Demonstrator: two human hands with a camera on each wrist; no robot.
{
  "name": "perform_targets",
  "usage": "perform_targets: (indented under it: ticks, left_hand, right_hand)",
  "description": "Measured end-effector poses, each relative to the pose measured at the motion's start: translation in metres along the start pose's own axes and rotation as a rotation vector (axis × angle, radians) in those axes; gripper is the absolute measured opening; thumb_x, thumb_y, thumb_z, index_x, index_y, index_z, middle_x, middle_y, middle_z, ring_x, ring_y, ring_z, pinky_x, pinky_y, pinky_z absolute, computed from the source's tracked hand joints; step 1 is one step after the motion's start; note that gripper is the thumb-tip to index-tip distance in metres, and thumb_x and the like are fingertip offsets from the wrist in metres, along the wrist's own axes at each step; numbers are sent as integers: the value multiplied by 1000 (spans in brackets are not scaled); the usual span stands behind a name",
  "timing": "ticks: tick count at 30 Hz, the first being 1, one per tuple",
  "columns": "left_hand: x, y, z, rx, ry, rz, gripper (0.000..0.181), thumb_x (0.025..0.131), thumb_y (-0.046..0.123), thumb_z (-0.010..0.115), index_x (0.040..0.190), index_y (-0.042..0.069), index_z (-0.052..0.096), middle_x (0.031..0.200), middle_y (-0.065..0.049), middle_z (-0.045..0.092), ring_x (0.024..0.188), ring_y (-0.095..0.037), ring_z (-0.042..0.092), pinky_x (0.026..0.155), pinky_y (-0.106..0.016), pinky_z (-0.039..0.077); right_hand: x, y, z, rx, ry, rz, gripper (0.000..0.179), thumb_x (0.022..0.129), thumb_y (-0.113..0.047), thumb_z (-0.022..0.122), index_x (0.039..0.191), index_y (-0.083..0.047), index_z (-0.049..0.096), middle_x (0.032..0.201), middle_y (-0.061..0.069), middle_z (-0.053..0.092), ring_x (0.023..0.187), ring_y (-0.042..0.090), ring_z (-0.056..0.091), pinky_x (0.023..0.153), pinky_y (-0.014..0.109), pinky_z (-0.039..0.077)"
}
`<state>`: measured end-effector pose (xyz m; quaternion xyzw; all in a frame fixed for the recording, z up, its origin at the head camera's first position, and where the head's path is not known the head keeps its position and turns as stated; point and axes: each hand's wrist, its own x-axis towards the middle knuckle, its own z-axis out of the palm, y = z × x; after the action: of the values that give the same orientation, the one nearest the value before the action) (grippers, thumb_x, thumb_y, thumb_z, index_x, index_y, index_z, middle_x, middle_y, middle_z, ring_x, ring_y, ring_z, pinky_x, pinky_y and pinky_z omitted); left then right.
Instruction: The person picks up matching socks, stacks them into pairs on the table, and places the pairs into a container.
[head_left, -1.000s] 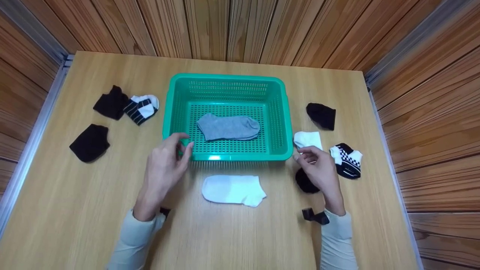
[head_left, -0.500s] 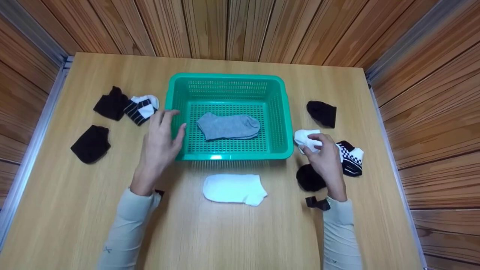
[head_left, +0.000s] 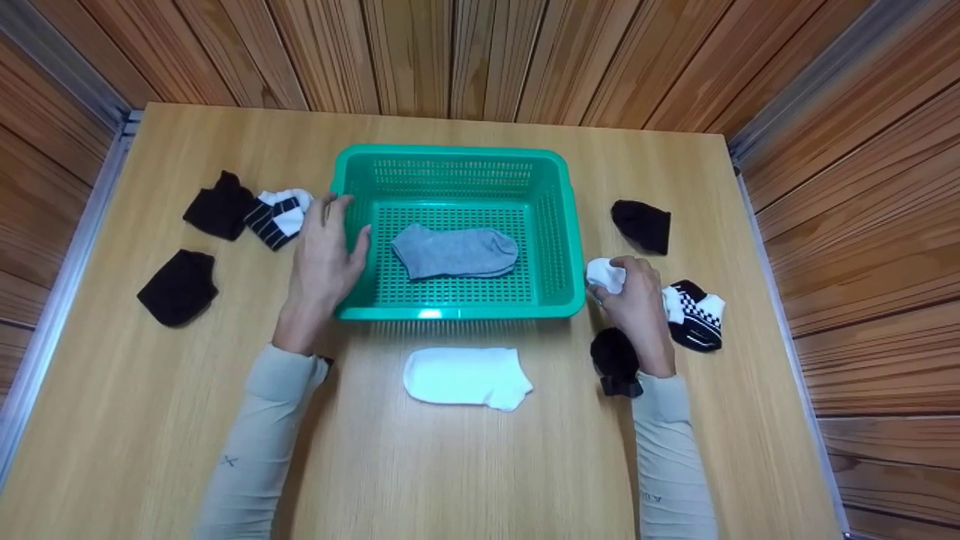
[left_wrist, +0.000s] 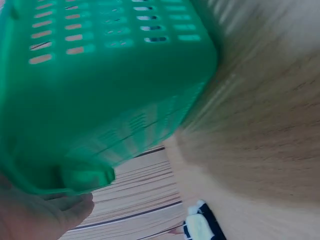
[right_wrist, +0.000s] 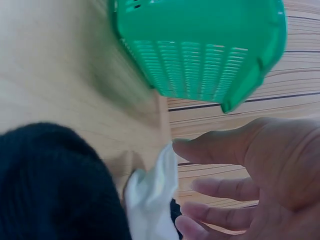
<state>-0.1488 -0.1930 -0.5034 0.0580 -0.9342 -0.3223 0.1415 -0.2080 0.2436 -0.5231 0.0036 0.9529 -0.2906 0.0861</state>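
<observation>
My right hand (head_left: 637,307) pinches a small white sock (head_left: 604,276) on the table, right of the green basket. In the right wrist view the thumb touches a raised fold of this white sock (right_wrist: 152,200), with the other fingers on its far side. My left hand (head_left: 322,259) rests at the left rim of the green plastic basket (head_left: 457,312), its fingers loosely extended. From the left wrist, the fingers of that hand (left_wrist: 45,215) show just below the rim. A grey pair of socks (head_left: 455,253) lies flat inside the basket.
A flat white sock (head_left: 465,379) lies in front of the basket. To the left are two black socks (head_left: 178,289) and a striped one (head_left: 276,219). A black sock (head_left: 642,226), a checkered one (head_left: 696,316) and another black sock (head_left: 611,349) surround my right hand. Wooden walls (head_left: 480,60) enclose the table.
My left hand has moved up from the basket's front left corner along its left rim. My right hand has come down onto the small white sock and gathered it between thumb and fingers.
</observation>
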Motion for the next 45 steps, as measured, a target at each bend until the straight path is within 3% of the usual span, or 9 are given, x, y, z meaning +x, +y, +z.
perform_targets:
  ticks: [5,14,21,28,34,37,41,45]
  left_hand:
    - [9,-8,6,1,8,-14,54,107,27,61,152,0,46,157,-25,44,144,-39,48,120,-54,44]
    - [19,-8,5,13,-68,-70,62,109,25,57,161,0,34,168,-24,33,154,-40,39,123,-55,38]
    - [18,-10,5,86,-170,-79,70,109,19,55,165,-2,19,174,-25,19,161,-42,25,124,-57,33]
    - [17,-10,6,114,-177,-63,69,109,14,55,165,-2,19,175,-24,17,163,-41,19,126,-56,28]
    - [17,-10,6,117,-165,-60,67,109,12,55,164,-3,20,174,-25,18,163,-41,20,126,-56,28]
    - [18,-9,7,110,-170,-73,67,108,11,55,164,-4,20,174,-25,17,163,-41,19,127,-56,27]
    - [19,-7,9,106,-186,-86,67,109,12,54,164,-3,19,175,-24,16,163,-40,18,128,-55,25]
    - [21,-6,10,110,-197,-88,68,110,13,53,165,-1,17,176,-23,14,164,-39,17,129,-54,24]
  right_hand:
    - [8,4,8,-39,-9,8,56,96,-13,71,145,5,51,144,30,53,131,46,49,111,62,43]
    - [14,8,9,-30,-15,20,61,94,-18,75,144,7,50,142,31,53,131,48,50,111,62,43]
    - [17,11,10,-3,40,-43,49,92,-9,74,134,10,60,134,31,61,124,48,58,108,60,47]
    - [17,12,13,0,80,-57,40,91,-1,71,129,8,65,130,29,65,121,46,62,108,59,48]
    - [16,13,15,23,104,-83,32,91,1,68,123,7,70,119,28,70,111,43,68,98,56,54]
    - [15,15,13,59,95,-95,29,91,1,66,119,6,71,116,29,73,106,41,72,89,49,57]
    - [13,19,8,110,45,-48,28,94,-2,65,122,3,71,119,28,74,106,37,73,79,37,57]
    - [8,21,3,139,19,-4,30,96,-3,66,126,1,70,125,27,73,114,38,71,79,34,57]
